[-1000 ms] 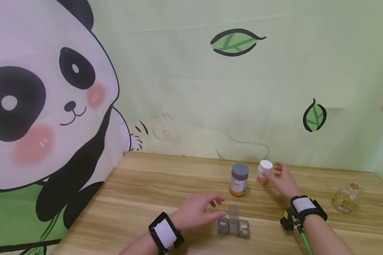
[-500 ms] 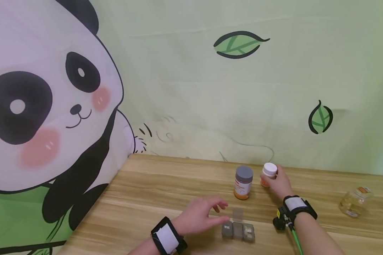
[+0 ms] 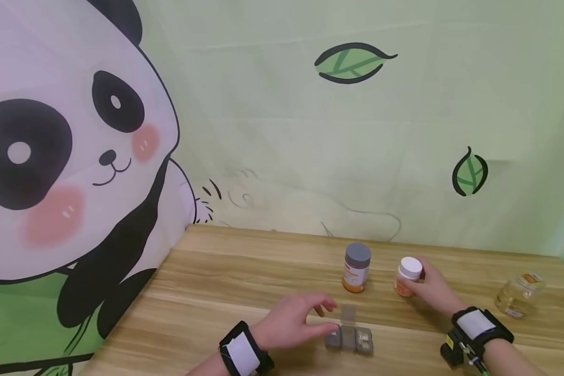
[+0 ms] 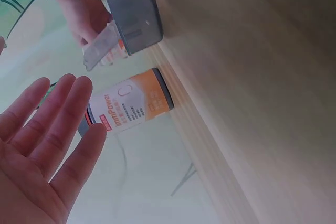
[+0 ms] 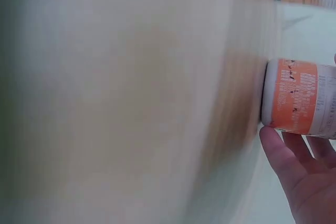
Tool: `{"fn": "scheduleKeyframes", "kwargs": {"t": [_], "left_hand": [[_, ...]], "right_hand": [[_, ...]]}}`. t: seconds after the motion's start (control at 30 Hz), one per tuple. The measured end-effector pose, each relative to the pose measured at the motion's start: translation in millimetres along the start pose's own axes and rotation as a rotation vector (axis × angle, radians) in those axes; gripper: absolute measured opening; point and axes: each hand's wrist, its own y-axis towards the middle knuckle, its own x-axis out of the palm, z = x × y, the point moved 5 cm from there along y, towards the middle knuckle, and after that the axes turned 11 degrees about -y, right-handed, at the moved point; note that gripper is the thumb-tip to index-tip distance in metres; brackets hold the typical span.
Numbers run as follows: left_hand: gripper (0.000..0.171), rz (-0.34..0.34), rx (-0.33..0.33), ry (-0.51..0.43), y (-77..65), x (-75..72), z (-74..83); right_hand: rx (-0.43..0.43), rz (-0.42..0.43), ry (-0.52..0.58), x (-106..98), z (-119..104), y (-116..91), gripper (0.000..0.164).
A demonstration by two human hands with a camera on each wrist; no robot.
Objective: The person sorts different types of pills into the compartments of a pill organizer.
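Observation:
My right hand grips a small white-capped pill bottle, its thumb and fingers round the sides. In the right wrist view the bottle shows an orange and white label, with its base close to the table. My left hand has loosely extended fingers and holds nothing. Its thumb is close to a grey pill organizer; I cannot tell whether they touch. The organizer's middle lid is raised, and small pale pieces show in its right compartment. The left wrist view shows the relaxed fingers apart from everything.
A grey-capped supplement bottle stands upright behind the organizer. At the right sits a clear jar with yellowish contents. The wooden table ends at a panda-printed cloth.
My right hand has closed round the white-capped pill bottle and brought it nearer and to the right, away from the grey-capped bottle. The left hand has stayed by the organizer.

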Motion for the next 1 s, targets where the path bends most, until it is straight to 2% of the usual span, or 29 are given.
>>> {"fn": "scheduleKeyframes", "kwargs": {"t": [0.23,0.4,0.57,0.7,0.8,1.0], "left_hand": [[0.036,-0.02,-0.008,-0.01,-3.4,0.2,5.0],[0.036,-0.008,0.023,0.004,-5.5,-0.1,6.7],[0.036,-0.022,0.036,0.012,-6.4,0.6,9.2],[0.034,-0.061,0.05,0.023,-8.3,4.3,12.6],[0.032,-0.085,0.054,0.021,-10.5,6.8,16.6],[0.03,-0.102,0.071,0.051,-14.9,10.4,26.0]], "right_hand": [[-0.119,0.011,-0.048,-1.8,-13.2,-38.8,0.05],[-0.246,-0.014,0.0,4.6,-23.5,-69.2,0.051],[-0.306,-0.186,0.144,14.6,-29.7,-93.2,0.05],[-0.363,-0.322,0.263,27.1,-38.4,-108.7,0.047],[-0.482,-0.36,0.307,38.7,-48.1,-117.6,0.046],[-0.694,-0.381,0.361,64.2,-66.5,-124.6,0.056]]}}
